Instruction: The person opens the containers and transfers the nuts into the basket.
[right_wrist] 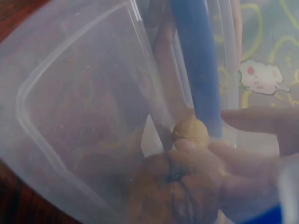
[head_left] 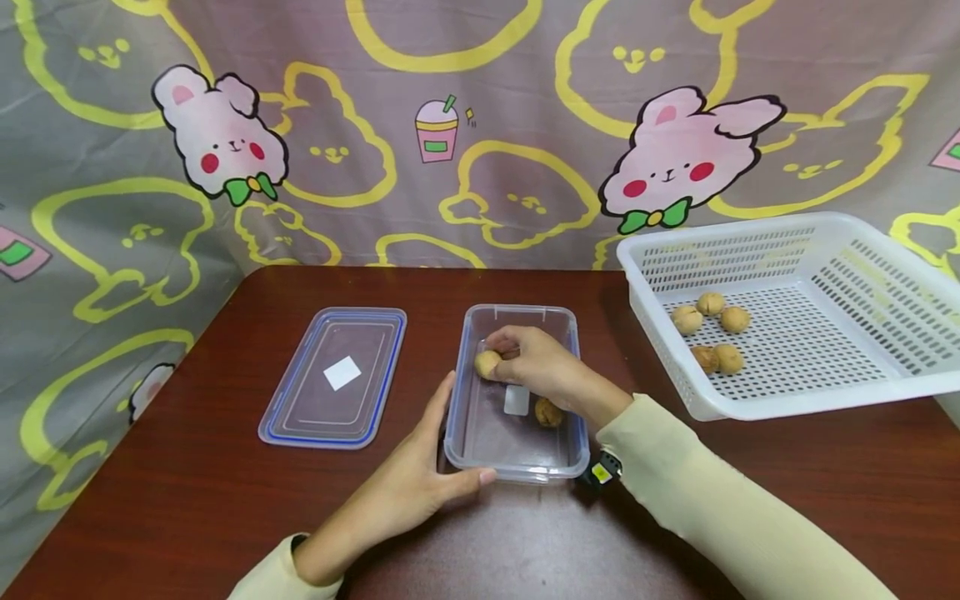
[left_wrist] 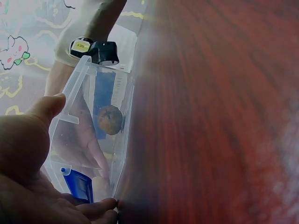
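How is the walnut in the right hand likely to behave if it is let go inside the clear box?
The walnut looks round, so it may well roll across the box's smooth floor. Its hard-looking shell suggests it won't squash in the right hand. The walls would probably stop it, as with the other walnut.

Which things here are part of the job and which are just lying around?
In use: right hand holding a walnut; left hand steadying the clear box; walnut in box; white basket of walnuts.
Lying about: lid, bunny cloth.
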